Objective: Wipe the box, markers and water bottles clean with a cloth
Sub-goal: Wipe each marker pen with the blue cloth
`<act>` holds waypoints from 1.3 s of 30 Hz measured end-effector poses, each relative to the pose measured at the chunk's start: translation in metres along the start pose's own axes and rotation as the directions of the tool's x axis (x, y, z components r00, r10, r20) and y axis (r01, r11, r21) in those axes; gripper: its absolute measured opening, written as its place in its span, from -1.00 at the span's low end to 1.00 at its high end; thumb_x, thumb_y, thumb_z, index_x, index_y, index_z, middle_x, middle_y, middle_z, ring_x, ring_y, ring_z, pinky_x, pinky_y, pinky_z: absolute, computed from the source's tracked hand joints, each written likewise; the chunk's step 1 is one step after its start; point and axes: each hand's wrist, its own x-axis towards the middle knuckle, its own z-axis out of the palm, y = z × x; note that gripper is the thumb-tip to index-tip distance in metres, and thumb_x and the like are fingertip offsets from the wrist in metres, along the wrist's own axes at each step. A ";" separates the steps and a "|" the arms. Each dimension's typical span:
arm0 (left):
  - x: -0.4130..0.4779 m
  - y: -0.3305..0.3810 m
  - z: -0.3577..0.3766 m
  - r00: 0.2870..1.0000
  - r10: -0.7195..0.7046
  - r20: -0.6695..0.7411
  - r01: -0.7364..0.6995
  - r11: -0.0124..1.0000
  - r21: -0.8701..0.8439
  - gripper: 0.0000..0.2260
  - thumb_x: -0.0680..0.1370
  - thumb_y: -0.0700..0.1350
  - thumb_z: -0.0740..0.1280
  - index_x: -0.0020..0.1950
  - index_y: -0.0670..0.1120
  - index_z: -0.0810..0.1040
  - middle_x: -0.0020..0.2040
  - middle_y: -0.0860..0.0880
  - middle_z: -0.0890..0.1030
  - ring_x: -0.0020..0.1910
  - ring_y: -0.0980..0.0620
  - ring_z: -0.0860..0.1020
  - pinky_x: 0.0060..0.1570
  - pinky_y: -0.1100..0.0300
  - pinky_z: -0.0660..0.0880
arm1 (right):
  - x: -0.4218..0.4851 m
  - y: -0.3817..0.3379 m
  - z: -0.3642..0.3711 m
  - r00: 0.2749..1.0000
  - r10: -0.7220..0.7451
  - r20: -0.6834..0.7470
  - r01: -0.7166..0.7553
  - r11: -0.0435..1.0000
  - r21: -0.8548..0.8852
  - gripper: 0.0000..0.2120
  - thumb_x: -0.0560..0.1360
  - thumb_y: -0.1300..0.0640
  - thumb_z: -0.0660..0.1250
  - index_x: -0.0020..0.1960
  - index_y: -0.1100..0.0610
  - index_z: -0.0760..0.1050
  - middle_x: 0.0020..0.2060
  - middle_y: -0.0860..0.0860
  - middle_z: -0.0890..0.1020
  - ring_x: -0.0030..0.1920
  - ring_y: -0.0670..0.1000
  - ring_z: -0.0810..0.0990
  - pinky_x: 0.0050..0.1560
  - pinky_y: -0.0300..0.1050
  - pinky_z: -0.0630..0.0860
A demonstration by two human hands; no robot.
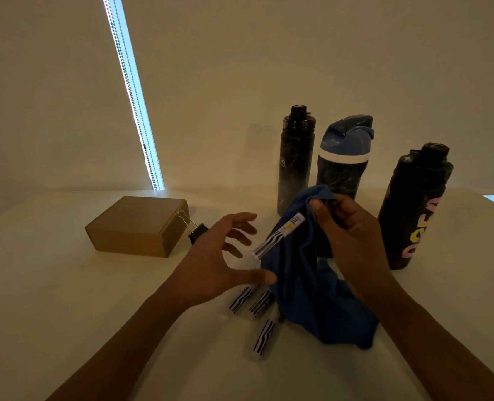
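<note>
Cloth: we see the blue cloth (306, 285) hanging from the right hand at centre, its lower folds heaped on the white table (95, 314) at five o'clock from that hand.
Right hand: the right hand (352, 235) is curled, thumb and fingers pinching the bunched top of the cloth.
Held marker: one striped marker (277, 237) juts out of the cloth towards eight o'clock, clear of the table; its upper end is buried in the fold, and we cannot tell whether the fingers grip it through the fabric.
Left hand: the left hand (222, 256) is wide open, fingers spread and straight, holding nothing, at nine o'clock from the cloth with its thumb tip right at the cloth's edge.
Loose markers: three loose markers (261, 303) lie on the table at seven o'clock from the cloth, just under the left thumb, partly tucked beneath the fabric.
Box: the brown cardboard box (138, 227) sits closed at ten o'clock from the left hand, a black binder clip (193, 227) just beside its right end.
Bottles: three stand upright behind the cloth, a slim black bottle (295, 166) at twelve o'clock, a blue-lidded bottle (344, 163) at one, a black lettered bottle (413, 209) at three.
</note>
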 end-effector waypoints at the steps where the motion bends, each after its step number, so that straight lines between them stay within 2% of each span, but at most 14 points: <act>1: -0.001 -0.001 0.001 0.998 -0.022 0.061 0.023 1.000 -0.005 -0.12 0.31 0.18 0.67 0.54 0.24 0.33 0.33 0.31 0.52 0.30 0.28 0.51 0.12 0.38 0.55 | 0.000 -0.002 0.000 1.000 -0.009 0.006 0.009 1.000 0.009 -0.79 0.50 -0.09 0.35 0.09 -0.08 0.59 -0.08 -0.09 0.71 -0.04 -0.08 0.70 -0.01 0.01 0.67; 2: -0.001 -0.001 0.004 0.993 -0.031 0.115 0.032 0.999 -0.007 -0.13 0.36 0.18 0.64 0.57 0.24 0.29 0.37 0.33 0.49 0.34 0.34 0.47 0.14 0.45 0.50 | -0.001 -0.004 0.000 1.000 -0.012 0.016 0.012 1.000 0.015 -0.80 0.50 -0.08 0.34 0.09 -0.08 0.59 -0.08 -0.08 0.71 -0.05 -0.07 0.70 -0.01 0.03 0.67; 4: 0.000 0.000 0.012 0.986 -0.015 0.164 0.016 1.000 -0.005 -0.33 0.50 0.18 0.52 0.56 0.23 0.34 0.34 0.33 0.53 0.31 0.37 0.50 0.13 0.49 0.48 | -0.003 -0.005 0.003 0.999 -0.008 0.044 0.007 1.000 0.023 -0.80 0.51 -0.06 0.34 0.09 -0.05 0.60 -0.08 -0.05 0.71 -0.04 -0.03 0.70 0.01 0.09 0.66; 7: 0.005 -0.002 0.020 0.999 0.008 0.051 -0.007 1.000 -0.007 -0.73 0.60 0.06 0.44 0.29 0.07 0.64 0.05 0.20 0.72 0.02 0.23 0.69 0.03 0.30 0.62 | -0.005 -0.008 0.008 0.998 -0.002 0.061 -0.001 0.999 0.054 -0.79 0.52 -0.06 0.33 0.10 -0.02 0.61 -0.07 -0.01 0.71 -0.02 0.00 0.70 0.05 0.13 0.65; 10: 0.010 -0.001 0.021 0.997 -0.026 -0.073 0.017 0.991 -0.130 -0.91 0.53 -0.16 0.51 0.01 -0.12 0.73 -0.14 0.05 0.76 -0.19 0.09 0.72 -0.13 0.28 0.63 | -0.004 -0.008 0.004 0.999 0.016 0.052 -0.020 0.998 0.067 -0.82 0.53 -0.06 0.32 0.06 -0.04 0.62 -0.11 0.06 0.69 -0.05 0.14 0.68 -0.02 0.24 0.62; 11: 0.009 0.001 0.020 0.995 -0.036 -0.094 0.019 0.984 -0.176 -0.91 0.49 -0.19 0.53 -0.05 -0.19 0.72 -0.18 0.01 0.75 -0.23 0.06 0.72 -0.17 0.31 0.61 | -0.004 -0.006 0.003 0.999 0.022 0.048 -0.025 0.998 0.059 -0.83 0.55 -0.04 0.32 0.06 -0.02 0.62 -0.12 0.08 0.68 -0.05 0.17 0.67 -0.02 0.24 0.62; 13: 0.006 0.004 0.015 0.991 -0.023 -0.130 -0.003 0.980 -0.197 -0.86 0.45 -0.21 0.58 -0.13 -0.25 0.68 -0.21 -0.03 0.75 -0.24 0.08 0.72 -0.17 0.33 0.60 | -0.003 -0.003 0.002 0.999 0.029 0.041 -0.031 0.999 0.042 -0.83 0.57 -0.01 0.31 0.07 0.02 0.62 -0.12 0.03 0.70 -0.07 0.07 0.69 -0.01 0.13 0.65; 14: 0.005 0.004 0.011 0.991 -0.009 -0.132 -0.013 0.986 -0.167 -0.85 0.45 -0.17 0.59 -0.12 -0.21 0.68 -0.18 0.00 0.75 -0.20 0.11 0.72 -0.14 0.31 0.61 | -0.002 -0.001 0.002 0.999 0.028 0.036 -0.029 0.999 0.033 -0.83 0.57 0.01 0.31 0.07 0.03 0.62 -0.13 0.00 0.70 -0.07 0.03 0.70 -0.01 0.07 0.66; 17: 0.004 0.007 -0.004 0.993 0.006 -0.119 -0.010 0.999 -0.032 -0.75 0.45 0.10 0.57 0.06 0.09 0.67 0.01 0.18 0.72 -0.04 0.15 0.70 -0.06 0.18 0.64 | -0.001 0.005 0.000 1.000 0.012 -0.005 -0.012 1.000 -0.021 -0.84 0.58 0.03 0.31 0.06 0.05 0.62 -0.14 -0.02 0.70 -0.10 -0.01 0.69 -0.05 0.02 0.67; 20: 0.001 0.012 -0.009 0.989 0.028 -0.148 -0.025 0.999 0.021 -0.80 0.49 0.24 0.45 0.03 0.19 0.65 -0.03 0.24 0.69 -0.05 0.14 0.67 -0.09 0.21 0.62 | -0.001 0.009 -0.001 0.999 0.004 -0.043 -0.005 0.999 -0.044 -0.88 0.59 0.05 0.32 0.04 0.04 0.62 -0.16 -0.04 0.70 -0.13 -0.04 0.69 -0.10 -0.05 0.67; 23: -0.003 0.019 -0.002 0.994 0.072 -0.087 -0.067 0.996 0.066 -0.79 0.50 0.30 0.38 -0.02 0.22 0.67 -0.08 0.29 0.69 -0.07 0.15 0.66 -0.16 0.33 0.54 | -0.002 0.010 0.001 0.998 -0.032 -0.051 0.027 0.993 -0.112 -0.88 0.54 -0.01 0.34 -0.02 0.00 0.60 -0.19 -0.12 0.69 -0.13 -0.10 0.68 -0.11 -0.15 0.65; 29: -0.002 0.019 0.006 0.996 0.073 -0.042 -0.070 0.994 0.084 -0.85 0.51 0.17 0.49 0.01 0.16 0.75 -0.13 0.27 0.71 -0.12 0.15 0.65 -0.18 0.37 0.48 | -0.007 0.013 0.009 0.998 -0.056 -0.021 0.051 0.984 -0.170 -0.71 0.47 -0.18 0.33 -0.02 0.03 0.59 -0.21 -0.06 0.68 -0.15 -0.04 0.68 -0.12 0.06 0.65; 34: -0.002 0.010 0.004 0.993 0.069 -0.098 -0.059 0.994 0.096 -0.83 0.46 0.23 0.49 -0.07 0.18 0.72 -0.17 0.20 0.69 -0.14 0.06 0.62 -0.20 0.29 0.50 | -0.008 0.012 0.011 0.996 -0.004 0.087 0.011 0.997 -0.074 -0.70 0.37 -0.13 0.45 0.07 -0.10 0.59 -0.07 -0.15 0.71 -0.02 -0.09 0.70 -0.04 -0.17 0.64; 39: 0.000 0.011 0.002 0.989 0.062 -0.135 -0.049 0.995 0.092 -0.81 0.42 0.23 0.53 -0.10 0.16 0.72 -0.23 0.20 0.65 -0.21 0.10 0.59 -0.23 0.23 0.46 | -0.007 0.012 0.011 0.996 -0.016 0.087 0.021 0.998 -0.061 -0.82 0.53 -0.01 0.38 0.12 -0.07 0.60 -0.08 -0.15 0.71 -0.04 -0.12 0.70 -0.02 -0.17 0.65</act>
